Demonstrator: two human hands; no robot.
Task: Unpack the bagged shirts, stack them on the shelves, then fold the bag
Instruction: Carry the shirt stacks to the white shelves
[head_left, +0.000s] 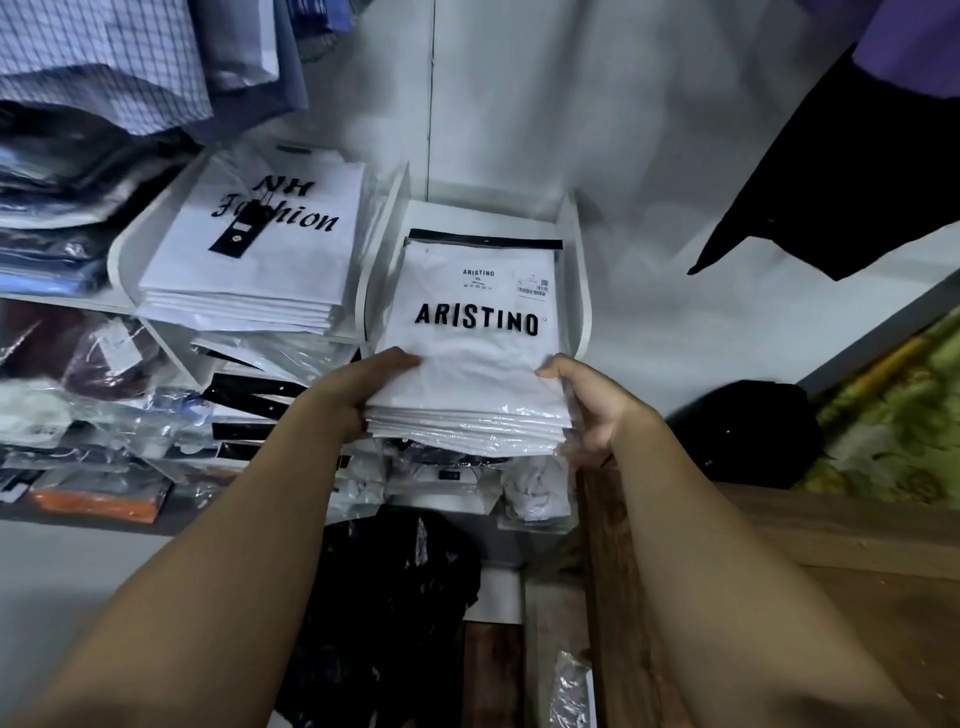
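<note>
A stack of white packaged shirts (475, 353) printed "ARISTINO" lies half inside a white shelf compartment (576, 291), its near end sticking out. My left hand (358, 389) grips the stack's near left corner, thumb on top. My right hand (592, 405) grips the near right corner, thumb on top and fingers under. To the left, a second stack of white shirts (260, 260) marked "NH Fashion" sits in the neighbouring compartment.
Lower shelves hold several plastic-wrapped garments (104, 415). Checked shirts (104, 62) hang at the top left, a dark garment (841, 197) at the right. A black garment (395, 597) lies below the shelves. A wooden surface (831, 545) sits at the right.
</note>
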